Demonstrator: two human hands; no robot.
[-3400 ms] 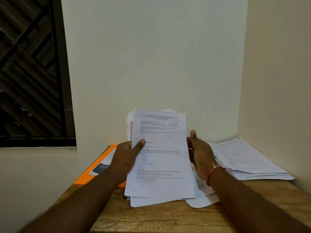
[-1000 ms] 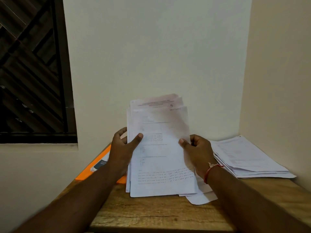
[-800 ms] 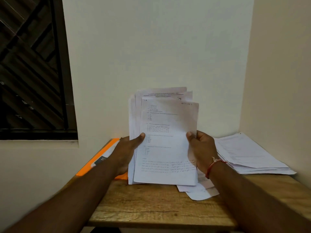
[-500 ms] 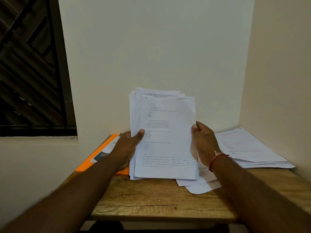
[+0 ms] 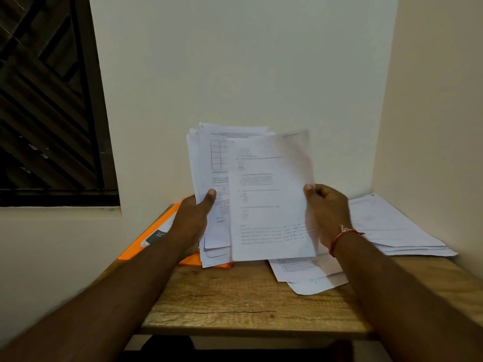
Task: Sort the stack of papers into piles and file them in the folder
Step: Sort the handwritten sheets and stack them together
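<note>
Head view, and we're mid-sort. The left hand [image 5: 193, 220] grips the stack of papers [image 5: 206, 163] upright above the table [image 5: 248, 304], thumb across the front, fingers hidden behind. The right hand [image 5: 326, 212] pinches the right edge of a single sheet [image 5: 269, 205] at the front of that stack, thumb on the printed face; the sheet overlaps the stack and sits off to its right, its top corner blurred, so by my reading it is being peeled away for sorting.

What's done so far: a pile [image 5: 392, 228] of several sheets lies flat at the back right of the table, close to the side wall; a smaller, untidy group of loose sheets [image 5: 308, 273] lies in the middle, just below the right hand, fanned and crooked.

What's left looks like plenty; the held stack shows many staggered edges, so I'd judge the sorting well short of finished. The orange folder [image 5: 156, 231] lies flat at the table's left side, partly under the left hand, with a printed leaflet [image 5: 159, 232] on top; whether it is open or closed I cannot tell; no sorted sheet shows inside it, so the filing seems not yet begun; the loose group will want squaring up first.
</note>
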